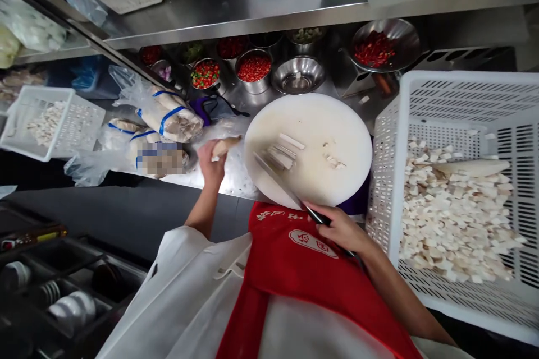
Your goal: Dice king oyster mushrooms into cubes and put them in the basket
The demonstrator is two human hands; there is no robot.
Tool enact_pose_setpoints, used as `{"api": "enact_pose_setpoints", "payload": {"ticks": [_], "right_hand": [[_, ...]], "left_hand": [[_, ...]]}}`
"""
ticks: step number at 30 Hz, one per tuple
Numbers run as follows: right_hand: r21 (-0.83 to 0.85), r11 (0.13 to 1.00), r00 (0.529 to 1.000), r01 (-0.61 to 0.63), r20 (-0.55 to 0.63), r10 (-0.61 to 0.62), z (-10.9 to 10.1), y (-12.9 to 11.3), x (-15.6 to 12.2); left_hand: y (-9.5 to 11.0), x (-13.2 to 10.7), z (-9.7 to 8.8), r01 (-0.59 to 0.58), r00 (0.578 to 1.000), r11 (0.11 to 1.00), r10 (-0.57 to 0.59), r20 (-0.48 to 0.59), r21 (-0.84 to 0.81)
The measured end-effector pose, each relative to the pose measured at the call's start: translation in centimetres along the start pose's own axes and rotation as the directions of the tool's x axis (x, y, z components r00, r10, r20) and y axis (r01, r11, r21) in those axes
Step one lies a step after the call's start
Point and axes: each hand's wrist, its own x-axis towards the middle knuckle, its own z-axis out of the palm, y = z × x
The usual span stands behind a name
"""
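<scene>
My left hand (211, 161) is closed around a pale piece of mushroom (225, 147), held just left of the round white cutting board (341, 118). In my right hand (337, 227) is the black handle of a kitchen knife (275, 178). Its blade slants over the front left of the board, pointing away from me. Several cut mushroom strips (285, 152) lie beside the blade. A few small scraps (334, 162) sit on the board's right half.
To the right, a large white basket (391, 179) holds diced mushroom (455, 224). Bagged mushrooms (172, 115) lie left of the board. Behind it stand a bowl of chopped red chillies (254, 69) and a metal bowl (298, 76). A steel shelf (236, 17) overhangs the back.
</scene>
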Motion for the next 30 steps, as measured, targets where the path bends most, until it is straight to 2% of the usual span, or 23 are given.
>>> {"api": "enact_pose_setpoints", "payload": {"ticks": [2, 4, 8, 11, 13, 14, 17, 19, 21, 23, 27, 30], "right_hand": [[0.109, 0.985, 0.991, -0.131, 0.015, 0.13, -0.2, 0.7, 1.2], [0.173, 0.961, 0.977, -0.214, 0.022, 0.214, -0.9, 1.1, 2.1], [0.174, 0.965, 0.977, -0.198, -0.046, 0.209, -2.6, 0.4, 3.8], [0.102, 0.978, 0.979, -0.18, -0.074, 0.188, -3.4, -0.5, 4.5], [0.01, 0.988, 0.986, -0.155, -0.065, 0.156, -3.6, -1.0, 4.6], [-0.052, 0.989, 0.989, -0.139, -0.064, 0.136, -3.6, -1.2, 4.6], [-0.302, 0.948, 0.991, -0.104, -0.111, 0.074, -3.7, -1.6, 4.5], [-0.462, 0.881, 0.989, -0.105, -0.141, 0.044, -3.7, -1.7, 4.5], [-0.561, 0.823, 0.992, -0.093, -0.127, 0.026, -3.6, -1.9, 4.5], [-0.616, 0.784, 0.996, -0.072, -0.092, 0.019, -3.4, -2.1, 4.7], [-0.676, 0.735, 0.998, -0.049, -0.06, 0.011, -3.0, -2.4, 4.7], [-0.683, 0.73, 0.999, -0.04, -0.049, 0.01, -3.0, -2.6, 4.6]], "left_hand": [[1.3, -1.8, 1.4, -0.102, 0.986, 0.994, 0.105, 0.128, -0.031], [2.7, -3.6, 3.5, -0.146, 0.961, 0.988, 0.153, 0.231, -0.051], [3.8, -7.0, 7.3, -0.19, 0.907, 0.98, 0.199, 0.371, -0.06], [3.3, -8.8, 8.1, -0.256, 0.826, 0.959, 0.281, 0.488, -0.12], [2.6, -9.4, 7.6, -0.274, 0.77, 0.947, 0.322, 0.551, -0.17], [2.2, -9.5, 7.2, -0.27, 0.758, 0.946, 0.324, 0.566, -0.179], [1.6, -9.1, 6.4, -0.228, 0.786, 0.966, 0.255, 0.563, -0.119], [1.8, -8.5, 6.6, -0.199, 0.803, 0.978, 0.201, 0.562, -0.065], [2.4, -8.1, 7.1, -0.175, 0.8, 0.983, 0.169, 0.576, -0.044], [3.2, -8.0, 7.8, -0.145, 0.808, 0.989, 0.14, 0.572, -0.037], [4.2, -8.3, 8.6, -0.072, 0.851, 0.997, 0.071, 0.521, -0.018], [4.1, -8.3, 8.5, -0.064, 0.848, 0.998, 0.065, 0.527, -0.02]]}}
